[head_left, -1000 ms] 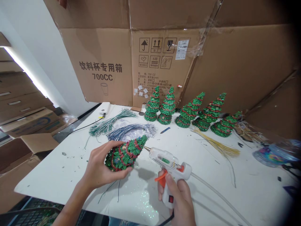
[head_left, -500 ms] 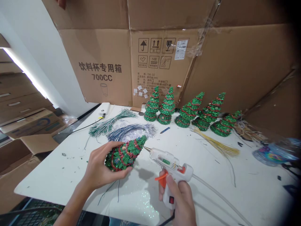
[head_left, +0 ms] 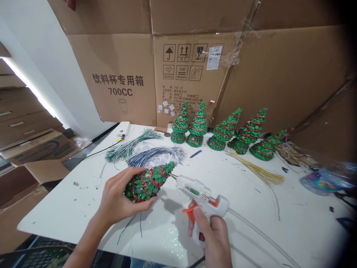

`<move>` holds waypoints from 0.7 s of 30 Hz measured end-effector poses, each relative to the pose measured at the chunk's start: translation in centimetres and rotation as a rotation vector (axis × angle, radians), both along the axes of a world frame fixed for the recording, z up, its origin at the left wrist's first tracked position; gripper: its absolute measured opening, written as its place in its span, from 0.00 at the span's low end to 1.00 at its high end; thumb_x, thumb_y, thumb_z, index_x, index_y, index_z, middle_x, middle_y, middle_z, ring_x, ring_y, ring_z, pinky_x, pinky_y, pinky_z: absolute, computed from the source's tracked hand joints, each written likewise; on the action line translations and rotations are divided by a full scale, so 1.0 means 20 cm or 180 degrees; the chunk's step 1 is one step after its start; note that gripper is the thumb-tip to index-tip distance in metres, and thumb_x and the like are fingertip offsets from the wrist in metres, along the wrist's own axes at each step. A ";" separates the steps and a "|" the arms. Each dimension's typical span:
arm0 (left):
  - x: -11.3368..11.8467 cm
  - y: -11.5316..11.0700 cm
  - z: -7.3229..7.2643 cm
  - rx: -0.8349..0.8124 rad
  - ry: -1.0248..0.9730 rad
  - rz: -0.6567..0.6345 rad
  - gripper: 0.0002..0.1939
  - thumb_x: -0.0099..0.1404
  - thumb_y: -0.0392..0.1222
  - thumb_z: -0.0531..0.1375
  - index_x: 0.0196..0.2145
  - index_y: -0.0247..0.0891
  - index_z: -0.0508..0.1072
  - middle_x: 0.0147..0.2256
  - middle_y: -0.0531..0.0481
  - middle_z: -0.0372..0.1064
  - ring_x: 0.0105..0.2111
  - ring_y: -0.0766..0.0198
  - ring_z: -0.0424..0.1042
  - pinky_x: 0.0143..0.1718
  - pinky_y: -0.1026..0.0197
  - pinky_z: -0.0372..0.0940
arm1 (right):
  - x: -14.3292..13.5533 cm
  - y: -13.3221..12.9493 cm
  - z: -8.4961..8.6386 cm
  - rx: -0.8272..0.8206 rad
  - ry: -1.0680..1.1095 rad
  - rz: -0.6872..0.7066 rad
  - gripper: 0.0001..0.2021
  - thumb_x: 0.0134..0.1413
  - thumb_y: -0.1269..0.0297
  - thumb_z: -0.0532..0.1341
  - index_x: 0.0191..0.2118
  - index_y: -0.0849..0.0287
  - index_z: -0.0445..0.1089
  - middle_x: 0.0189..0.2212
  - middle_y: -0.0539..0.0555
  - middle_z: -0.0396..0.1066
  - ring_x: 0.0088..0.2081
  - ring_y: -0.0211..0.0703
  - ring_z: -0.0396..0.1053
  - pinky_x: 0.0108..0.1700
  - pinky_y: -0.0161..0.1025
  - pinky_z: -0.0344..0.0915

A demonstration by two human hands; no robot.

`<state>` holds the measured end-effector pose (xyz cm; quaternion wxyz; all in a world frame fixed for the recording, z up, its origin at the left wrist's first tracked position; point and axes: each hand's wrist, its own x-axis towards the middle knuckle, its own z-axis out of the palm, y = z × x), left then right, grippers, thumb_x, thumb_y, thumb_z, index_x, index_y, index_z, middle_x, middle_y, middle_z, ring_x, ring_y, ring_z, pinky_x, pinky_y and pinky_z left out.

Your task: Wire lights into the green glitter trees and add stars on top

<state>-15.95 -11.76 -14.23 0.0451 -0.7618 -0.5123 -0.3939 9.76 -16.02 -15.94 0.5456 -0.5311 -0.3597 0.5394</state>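
Note:
My left hand (head_left: 118,197) grips a small green tree with red garland (head_left: 150,182) by its wide lower part, thumb below and fingers above. The tree is tilted, its tip pointing up and to the right. My right hand (head_left: 213,230) is wrapped round the handle of a white glue gun (head_left: 198,193) with an orange trigger. The metal nozzle is close to the upper part of the tree; whether it touches cannot be made out. A glue stick sticks out of the gun's back.
Several green trees (head_left: 196,128) stand along the back of the white table (head_left: 83,208), before cardboard (head_left: 125,56). Green wires (head_left: 131,145), blue wires (head_left: 153,154), yellow wires (head_left: 256,167) and a blue pen-like piece (head_left: 196,153) lie around. A plastic bottle (head_left: 320,182) is at right.
The glue gun has shifted very slightly left in my right hand. The tree in my left hand has turned a little.

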 end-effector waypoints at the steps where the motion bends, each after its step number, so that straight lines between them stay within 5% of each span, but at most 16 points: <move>1: 0.00 0.00 0.00 0.0016 0.0010 0.0003 0.32 0.58 0.54 0.76 0.56 0.45 0.73 0.43 0.47 0.80 0.39 0.54 0.81 0.41 0.54 0.74 | 0.00 0.00 0.00 -0.0012 0.0023 -0.0018 0.32 0.52 0.32 0.71 0.41 0.62 0.83 0.18 0.49 0.65 0.24 0.42 0.62 0.27 0.39 0.63; 7: -0.03 0.01 -0.02 -0.0021 -0.0199 0.0323 0.31 0.59 0.57 0.76 0.55 0.45 0.74 0.44 0.47 0.82 0.39 0.52 0.83 0.40 0.52 0.76 | 0.04 -0.02 -0.03 0.0063 -0.0022 -0.0072 0.30 0.58 0.34 0.68 0.41 0.62 0.81 0.19 0.50 0.68 0.22 0.38 0.59 0.26 0.38 0.56; 12: -0.04 0.04 0.03 -0.0243 -0.1013 0.0537 0.27 0.60 0.58 0.75 0.52 0.44 0.77 0.43 0.48 0.81 0.40 0.52 0.83 0.45 0.51 0.79 | 0.14 0.05 -0.09 0.0548 -0.0651 -0.0442 0.25 0.65 0.39 0.65 0.47 0.58 0.80 0.28 0.53 0.74 0.32 0.49 0.71 0.35 0.41 0.67; 16: -0.03 0.10 0.14 -0.0305 -0.2238 0.0183 0.21 0.61 0.51 0.75 0.48 0.42 0.80 0.41 0.50 0.81 0.38 0.55 0.81 0.38 0.59 0.79 | 0.24 0.13 -0.13 0.1068 -0.2155 -0.0208 0.17 0.69 0.47 0.63 0.46 0.55 0.78 0.33 0.55 0.76 0.40 0.54 0.75 0.40 0.43 0.69; 18: -0.01 0.14 0.22 -0.0269 -0.3137 -0.0121 0.19 0.60 0.49 0.76 0.45 0.40 0.81 0.38 0.50 0.81 0.35 0.57 0.80 0.33 0.61 0.77 | 0.27 0.16 -0.15 0.1254 -0.2779 -0.0204 0.12 0.71 0.52 0.61 0.42 0.55 0.74 0.34 0.54 0.74 0.36 0.51 0.74 0.39 0.43 0.68; 21: 0.05 0.21 0.36 -0.0049 -0.3573 -0.0382 0.18 0.63 0.53 0.73 0.43 0.38 0.80 0.36 0.50 0.80 0.35 0.55 0.81 0.36 0.56 0.79 | 0.30 0.18 -0.19 0.1412 -0.3543 -0.0101 0.05 0.70 0.61 0.60 0.40 0.54 0.70 0.33 0.52 0.72 0.32 0.49 0.72 0.36 0.42 0.66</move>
